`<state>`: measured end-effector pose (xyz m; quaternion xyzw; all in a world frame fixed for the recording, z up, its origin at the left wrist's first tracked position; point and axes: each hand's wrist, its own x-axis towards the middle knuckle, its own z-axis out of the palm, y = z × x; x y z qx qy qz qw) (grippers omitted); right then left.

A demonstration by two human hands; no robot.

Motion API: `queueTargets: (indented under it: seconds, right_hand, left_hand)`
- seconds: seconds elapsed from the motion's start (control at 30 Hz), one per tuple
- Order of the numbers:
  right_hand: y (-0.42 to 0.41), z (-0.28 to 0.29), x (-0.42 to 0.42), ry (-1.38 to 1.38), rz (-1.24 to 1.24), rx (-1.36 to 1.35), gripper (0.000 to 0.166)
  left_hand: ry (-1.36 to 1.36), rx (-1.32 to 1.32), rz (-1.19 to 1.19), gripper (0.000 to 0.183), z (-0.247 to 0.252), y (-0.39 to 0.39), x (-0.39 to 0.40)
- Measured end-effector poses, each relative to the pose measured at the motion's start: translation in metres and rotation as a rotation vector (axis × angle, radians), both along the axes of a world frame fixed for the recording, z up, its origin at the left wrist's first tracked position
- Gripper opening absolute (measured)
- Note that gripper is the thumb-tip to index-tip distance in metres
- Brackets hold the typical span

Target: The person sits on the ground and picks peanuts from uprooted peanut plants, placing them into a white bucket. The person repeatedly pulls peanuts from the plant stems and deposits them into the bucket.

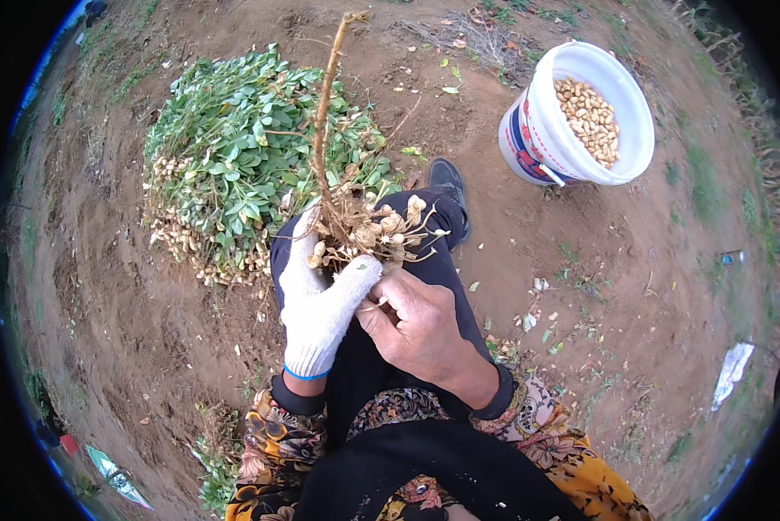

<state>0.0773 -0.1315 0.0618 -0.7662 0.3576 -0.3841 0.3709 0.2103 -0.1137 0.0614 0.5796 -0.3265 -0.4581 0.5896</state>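
My left hand, in a white knit glove with a blue-edged cuff, grips the root end of a peanut plant. Its bare brown stem points up and away, and several pods hang among the thin roots. My bare right hand is just right of the gloved thumb, its thumb and forefinger pinched on a thin root piece below the cluster. Whether a pod is between those fingers is hidden. Both hands are over my dark-trousered legs.
A heap of leafy peanut plants with pods along its lower edge lies on the soil at upper left. A white plastic bucket holding peanuts stands at upper right. My shoe is between them. Litter lies far right; dry twigs lie beyond.
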Motion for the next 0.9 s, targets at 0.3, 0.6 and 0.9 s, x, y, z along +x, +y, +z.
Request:
queueTargets:
  seconds: [0.3, 0.6, 0.9]
  right_hand:
    - [-0.006, -0.006, -0.037, -0.025, -0.221, 0.036, 0.014]
    - [-0.023, -0.025, -0.017, 0.138, -0.127, -0.075, 0.024]
    - [-0.021, 0.001, -0.037, 0.173, 0.067, -0.076, 0.012]
  left_hand:
    - [-0.115, 0.089, -0.041, 0.029, -0.002, -0.021, 0.0]
    - [-0.01, -0.081, -0.007, 0.035, -0.009, -0.024, -0.007]
    - [-0.401, -0.143, 0.102, 0.034, -0.029, -0.027, -0.019]
